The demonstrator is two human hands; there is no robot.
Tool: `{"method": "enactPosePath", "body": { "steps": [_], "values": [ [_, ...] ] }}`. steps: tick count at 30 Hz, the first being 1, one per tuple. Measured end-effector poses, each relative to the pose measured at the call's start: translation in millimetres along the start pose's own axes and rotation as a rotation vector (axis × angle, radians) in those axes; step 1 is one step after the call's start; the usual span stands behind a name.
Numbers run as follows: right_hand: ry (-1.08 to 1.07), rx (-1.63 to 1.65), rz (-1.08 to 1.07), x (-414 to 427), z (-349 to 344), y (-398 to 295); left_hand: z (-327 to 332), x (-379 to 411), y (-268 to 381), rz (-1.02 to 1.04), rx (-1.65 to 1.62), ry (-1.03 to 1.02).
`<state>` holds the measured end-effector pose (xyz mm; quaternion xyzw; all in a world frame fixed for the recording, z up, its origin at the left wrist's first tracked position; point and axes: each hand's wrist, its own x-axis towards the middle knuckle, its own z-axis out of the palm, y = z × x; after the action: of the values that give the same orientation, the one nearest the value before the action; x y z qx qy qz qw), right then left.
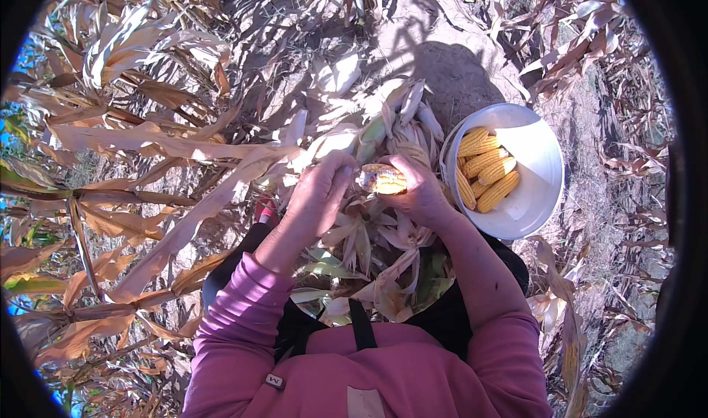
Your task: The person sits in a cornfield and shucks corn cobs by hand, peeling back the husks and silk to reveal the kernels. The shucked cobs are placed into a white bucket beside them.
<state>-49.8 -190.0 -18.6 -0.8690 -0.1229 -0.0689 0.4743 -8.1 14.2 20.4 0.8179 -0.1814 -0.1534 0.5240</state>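
An ear of yellow corn (385,179), bare of its husk at the end I see, lies in the grip of my right hand (421,188). Its left end looks pale and patchy, with dark kernels. Just left of that end is my left hand (326,188), its fingers curled and partly hidden. Whether it pinches anything I cannot tell. Dry husks (359,241) lie below both hands, and a heap of husked ears (406,108) is beyond them. To the right of my right hand, a white bucket (539,196) holds several yellow ears (487,166).
Dry corn stalks (138,194) with long leaves lean in from the left, close to my left arm. Bare soil (420,8) shows beyond the heap, crossed by shadows. More dry leaves (575,47) cover the ground at the right.
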Motion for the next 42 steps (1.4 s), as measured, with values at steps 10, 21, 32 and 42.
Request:
{"method": "enactPosePath", "body": {
  "steps": [10, 21, 32, 42],
  "values": [
    [0.071, -0.319, -0.039, -6.2, 1.4, 7.2, -1.1, 0.7, 1.1, -0.055, 0.014, -0.081],
    [0.127, -0.49, -0.068, -7.3, 4.2, 2.0, 15.2, -0.8, -7.1, -0.264, -0.5, -0.196],
    [0.036, -0.314, -0.059, -6.5, -7.5, -12.0, 7.8, 3.7, -2.9, -0.234, -0.582, -0.278],
    [0.06, -0.377, -0.081, -8.8, -4.7, -3.1, 15.3, 2.4, -4.8, -0.13, -0.422, -0.253]
  ]
}}
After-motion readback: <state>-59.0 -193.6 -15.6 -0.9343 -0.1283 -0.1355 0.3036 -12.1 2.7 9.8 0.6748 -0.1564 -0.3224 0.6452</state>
